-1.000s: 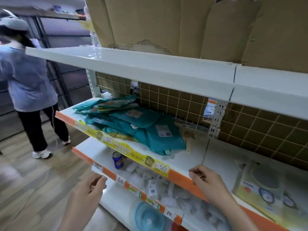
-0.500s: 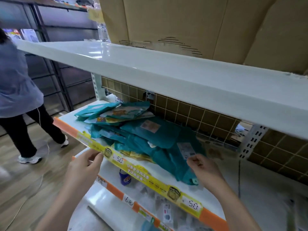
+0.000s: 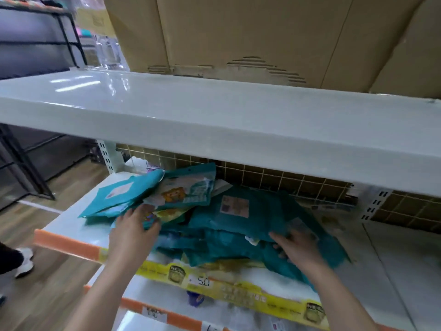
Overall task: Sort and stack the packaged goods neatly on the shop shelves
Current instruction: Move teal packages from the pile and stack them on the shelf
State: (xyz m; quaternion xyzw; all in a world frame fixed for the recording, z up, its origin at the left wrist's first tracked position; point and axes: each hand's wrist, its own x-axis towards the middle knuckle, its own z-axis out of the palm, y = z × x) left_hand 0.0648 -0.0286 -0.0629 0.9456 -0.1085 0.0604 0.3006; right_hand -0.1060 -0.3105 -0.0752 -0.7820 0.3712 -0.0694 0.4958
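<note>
A loose pile of teal packets (image 3: 241, 225) lies on the white middle shelf (image 3: 76, 225). One packet with a cartoon lion (image 3: 183, 191) sits on top at the back left, beside a plain teal packet (image 3: 119, 192). My left hand (image 3: 134, 231) rests on the left part of the pile with its fingers spread on the packets. My right hand (image 3: 297, 250) is at the right part, thumb over and fingers under a teal packet's edge; motion blur hides the exact grip.
The white upper shelf (image 3: 214, 120) overhangs the pile, with cardboard boxes (image 3: 238, 32) on it. A yellow price strip (image 3: 214, 283) lines the shelf's front. A small blue can (image 3: 195, 298) stands on the lower shelf. Another person's shoe (image 3: 23, 261) is at the left.
The view has moved closer to the pile. Both hands rose from the shelf's front edge onto the teal packets. The other person has walked off to the left.
</note>
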